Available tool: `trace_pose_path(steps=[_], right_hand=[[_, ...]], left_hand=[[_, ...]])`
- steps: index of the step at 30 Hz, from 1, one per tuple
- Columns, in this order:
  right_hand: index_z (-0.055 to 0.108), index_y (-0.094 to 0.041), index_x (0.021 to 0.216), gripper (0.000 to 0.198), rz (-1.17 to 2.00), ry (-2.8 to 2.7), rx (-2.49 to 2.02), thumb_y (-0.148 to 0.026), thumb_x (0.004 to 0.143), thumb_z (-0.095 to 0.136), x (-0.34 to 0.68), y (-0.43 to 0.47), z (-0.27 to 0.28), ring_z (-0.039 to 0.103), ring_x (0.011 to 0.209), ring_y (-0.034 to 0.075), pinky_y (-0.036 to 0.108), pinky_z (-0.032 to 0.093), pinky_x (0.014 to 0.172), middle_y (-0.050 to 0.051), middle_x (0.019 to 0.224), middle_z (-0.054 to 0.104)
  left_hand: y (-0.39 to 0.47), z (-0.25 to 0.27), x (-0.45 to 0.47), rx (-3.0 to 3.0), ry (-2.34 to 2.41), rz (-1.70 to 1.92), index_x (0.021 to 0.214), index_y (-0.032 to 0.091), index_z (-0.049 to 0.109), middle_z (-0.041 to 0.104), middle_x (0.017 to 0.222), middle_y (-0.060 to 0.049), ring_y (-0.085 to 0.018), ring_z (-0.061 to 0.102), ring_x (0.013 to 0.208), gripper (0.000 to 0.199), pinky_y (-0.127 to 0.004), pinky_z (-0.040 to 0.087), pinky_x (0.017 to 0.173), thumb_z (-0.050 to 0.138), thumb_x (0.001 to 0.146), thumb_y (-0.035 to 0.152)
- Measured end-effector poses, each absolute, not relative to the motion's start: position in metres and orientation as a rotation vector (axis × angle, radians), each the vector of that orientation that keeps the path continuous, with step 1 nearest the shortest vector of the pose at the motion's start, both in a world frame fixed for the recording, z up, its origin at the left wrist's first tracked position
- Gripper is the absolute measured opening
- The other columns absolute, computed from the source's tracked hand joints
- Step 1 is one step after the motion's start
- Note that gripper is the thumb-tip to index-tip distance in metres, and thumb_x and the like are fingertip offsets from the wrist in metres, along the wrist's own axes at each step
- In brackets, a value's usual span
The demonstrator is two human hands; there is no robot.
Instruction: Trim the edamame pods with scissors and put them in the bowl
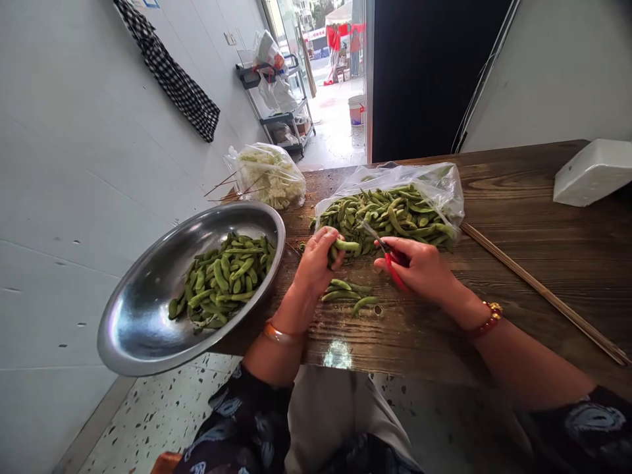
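Observation:
In my left hand (316, 259) is a green edamame pod (347, 245), its end sticking out to the right past my fingers. My right hand (417, 266) grips red-handled scissors (394, 266), the metal blades pointing up and left, a little apart from the pod. Behind both hands a clear plastic bag (451, 187) lies spread, full of edamame pods (395, 210). A few loose pods (345, 293) rest on the wooden table just below my hands. To the left, a large metal bowl (143, 322) holds a heap of pods (224, 276).
A clear bag of cauliflower (269, 174) sits at the table's far left, thin brown sticks beside it. Long wooden skewers (543, 293) lie diagonally on the table (513, 210) at right. A white box (595, 172) stands at the far right. Beyond is a cart (286, 118) by the doorway.

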State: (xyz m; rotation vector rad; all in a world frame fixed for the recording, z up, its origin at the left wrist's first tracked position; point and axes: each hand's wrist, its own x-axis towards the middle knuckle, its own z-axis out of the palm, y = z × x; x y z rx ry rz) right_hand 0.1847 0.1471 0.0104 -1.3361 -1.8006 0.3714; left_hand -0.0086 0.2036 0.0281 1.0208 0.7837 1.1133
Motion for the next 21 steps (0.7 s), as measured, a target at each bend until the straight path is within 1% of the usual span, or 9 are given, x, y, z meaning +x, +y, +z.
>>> trace_pose_path(steps=[2, 6, 8, 11, 14, 18, 21], right_hand=[[0.067, -0.016, 0.109, 0.043, 0.363, -1.783, -1.359, -0.048, 0.081, 0.062, 0.186, 0.146, 0.012, 0.051, 0.057, 0.014, 0.026, 0.044, 0.058, 0.001, 0.067, 0.062], [0.067, -0.017, 0.109, 0.044, 0.356, -1.784, -1.378, -0.050, 0.081, 0.061, 0.187, 0.145, 0.013, 0.049, 0.055, 0.013, 0.025, 0.042, 0.055, 0.001, 0.066, 0.061], [0.068, -0.017, 0.108, 0.043, 0.349, -1.788, -1.377, -0.050, 0.081, 0.061, 0.187, 0.145, 0.014, 0.050, 0.056, 0.013, 0.025, 0.041, 0.055, 0.001, 0.065, 0.060], [0.068, -0.016, 0.108, 0.043, 0.353, -1.784, -1.379, -0.050, 0.081, 0.060, 0.187, 0.146, 0.013, 0.048, 0.055, 0.013, 0.025, 0.040, 0.054, 0.000, 0.064, 0.059], [0.067, -0.015, 0.110, 0.047, 0.381, -1.779, -1.377, -0.051, 0.082, 0.060, 0.188, 0.147, 0.013, 0.047, 0.055, 0.012, 0.025, 0.039, 0.054, 0.000, 0.063, 0.057], [0.067, -0.014, 0.111, 0.049, 0.415, -1.760, -1.374, -0.052, 0.081, 0.060, 0.190, 0.148, 0.014, 0.046, 0.055, 0.012, 0.024, 0.039, 0.055, -0.001, 0.062, 0.056], [0.066, -0.015, 0.111, 0.048, 0.425, -1.752, -1.380, -0.052, 0.081, 0.061, 0.190, 0.148, 0.017, 0.046, 0.055, 0.012, 0.024, 0.039, 0.055, -0.001, 0.062, 0.056]], left_hand=[[0.205, 0.029, -0.011, 0.998, 0.769, 1.102, 0.069, 0.016, 0.046, 0.053, 0.065, 0.003, -0.003, 0.042, 0.044, 0.030, -0.015, 0.024, 0.036, 0.068, 0.071, 0.036], [0.203, 0.034, -0.017, 1.071, 0.793, 1.013, 0.068, 0.016, 0.044, 0.054, 0.065, 0.003, -0.003, 0.042, 0.045, 0.032, -0.014, 0.023, 0.037, 0.073, 0.067, 0.031], [0.201, 0.040, -0.021, 1.206, 0.831, 0.907, 0.070, 0.016, 0.049, 0.053, 0.061, 0.004, -0.003, 0.041, 0.044, 0.028, -0.015, 0.023, 0.038, 0.073, 0.067, 0.031], [0.200, 0.046, -0.027, 1.580, 0.874, 0.704, 0.070, 0.014, 0.061, 0.052, 0.057, 0.003, -0.005, 0.042, 0.048, 0.017, -0.017, 0.030, 0.045, 0.071, 0.068, 0.028], [0.202, 0.047, -0.032, 1.969, 0.887, 0.498, 0.070, 0.014, 0.069, 0.060, 0.063, 0.000, -0.008, 0.049, 0.057, 0.006, -0.020, 0.037, 0.056, 0.066, 0.069, 0.020], [0.205, 0.042, -0.037, 2.239, 0.967, 0.248, 0.074, 0.019, 0.074, 0.063, 0.060, 0.001, -0.010, 0.048, 0.054, 0.013, -0.021, 0.036, 0.056, 0.066, 0.064, 0.016], [0.206, 0.041, -0.040, 2.273, 0.986, 0.212, 0.077, 0.022, 0.075, 0.065, 0.063, 0.001, -0.011, 0.051, 0.056, 0.017, -0.021, 0.037, 0.057, 0.069, 0.062, 0.018]])
